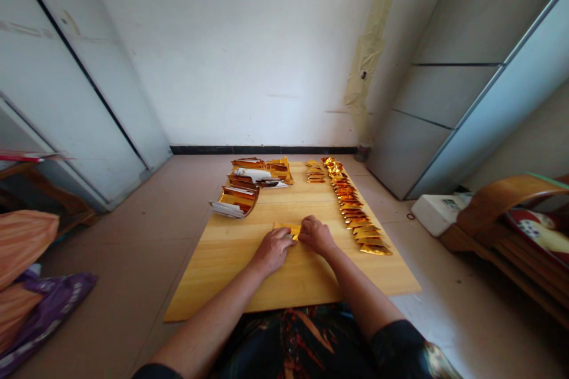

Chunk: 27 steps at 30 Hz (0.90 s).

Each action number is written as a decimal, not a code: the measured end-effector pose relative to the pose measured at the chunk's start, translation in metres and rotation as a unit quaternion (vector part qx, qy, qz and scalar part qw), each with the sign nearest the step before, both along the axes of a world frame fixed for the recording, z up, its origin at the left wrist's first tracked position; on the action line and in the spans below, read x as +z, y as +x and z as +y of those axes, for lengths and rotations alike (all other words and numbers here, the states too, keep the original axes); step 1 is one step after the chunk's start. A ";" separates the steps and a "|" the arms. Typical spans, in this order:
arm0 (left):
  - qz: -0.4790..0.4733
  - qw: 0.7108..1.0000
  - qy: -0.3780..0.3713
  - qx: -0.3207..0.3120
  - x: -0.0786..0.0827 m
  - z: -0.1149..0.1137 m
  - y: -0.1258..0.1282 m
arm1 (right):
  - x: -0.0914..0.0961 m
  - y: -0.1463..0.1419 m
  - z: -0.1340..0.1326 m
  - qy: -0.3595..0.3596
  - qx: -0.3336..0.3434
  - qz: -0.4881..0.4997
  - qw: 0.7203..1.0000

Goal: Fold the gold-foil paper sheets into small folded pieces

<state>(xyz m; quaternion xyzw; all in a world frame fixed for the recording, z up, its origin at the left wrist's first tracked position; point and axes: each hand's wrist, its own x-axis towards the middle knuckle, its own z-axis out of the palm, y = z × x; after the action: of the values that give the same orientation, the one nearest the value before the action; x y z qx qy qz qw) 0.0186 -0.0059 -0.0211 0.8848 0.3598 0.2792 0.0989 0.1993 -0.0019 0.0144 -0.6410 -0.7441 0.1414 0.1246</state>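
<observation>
Near the middle of a wooden table, a sheet of gold foil paper lies between my two hands. My left hand grips its left side, fingers bent at the edge. On the right side, my right hand presses down with its fingers curled onto the foil. A long overlapping row of folded gold foil pieces runs down the right of the table. Beside its far end lies a short row of smaller folded pieces. Curled stacks of gold foil sheets with white backs sit at the far left.
A white wall rises behind the table. A grey refrigerator stands at the right, near a white box and a wooden chair. Orange and purple bags lie at the left.
</observation>
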 end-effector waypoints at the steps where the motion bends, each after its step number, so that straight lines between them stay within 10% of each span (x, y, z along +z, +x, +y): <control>1: 0.000 1.000 -0.001 0.002 0.000 0.000 0.000 | 0.000 0.000 0.000 0.000 -0.003 0.002 1.000; 27: -0.002 1.000 0.000 0.012 -0.001 0.001 0.000 | 0.000 -0.009 0.004 -0.013 -0.060 -0.015 0.998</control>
<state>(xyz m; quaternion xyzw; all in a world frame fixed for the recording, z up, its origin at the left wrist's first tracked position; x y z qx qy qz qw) 0.0184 -0.0050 -0.0222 0.8800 0.3700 0.2820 0.0960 0.1901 0.0018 0.0143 -0.6878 -0.7044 0.1336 0.1134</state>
